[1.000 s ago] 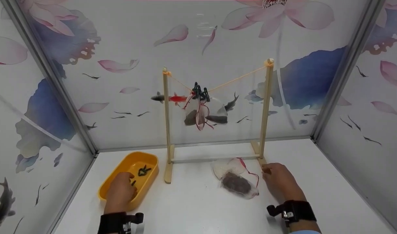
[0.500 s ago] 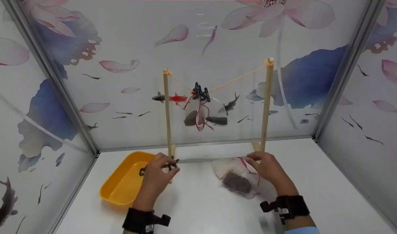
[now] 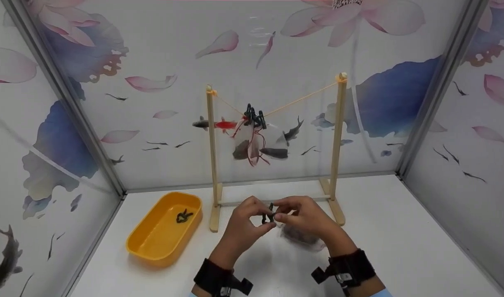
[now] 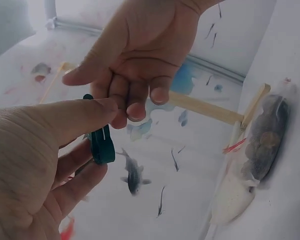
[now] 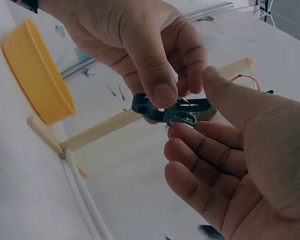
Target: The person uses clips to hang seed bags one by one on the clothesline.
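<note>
My left hand (image 3: 246, 225) pinches a dark green plastic spring clip (image 4: 103, 142) between thumb and fingers, above the table in front of the wooden stand. Facing it, my right hand (image 3: 312, 218) holds its thumb and loosely bent fingers around the clip's free end; in the left wrist view they stand apart from it. Below the right hand lies a sheer drawstring bag (image 4: 265, 140) with dark contents, its red cord showing; the hands partly cover it in the head view. Another dark clip (image 3: 184, 215) lies in the yellow tray (image 3: 153, 255) at left.
Behind the hands stands a wooden frame (image 3: 337, 144) with an orange string (image 3: 303, 100) sagging between its posts. Several dark clips (image 3: 254, 116) hold sheer bags (image 3: 274, 152) with dark contents on the string. Printed panels (image 3: 161, 41) wall in the back and sides.
My left hand has lifted a clip out of the yellow tray and carried it right. My right hand has left the stand's right foot and moved left to meet it.
</note>
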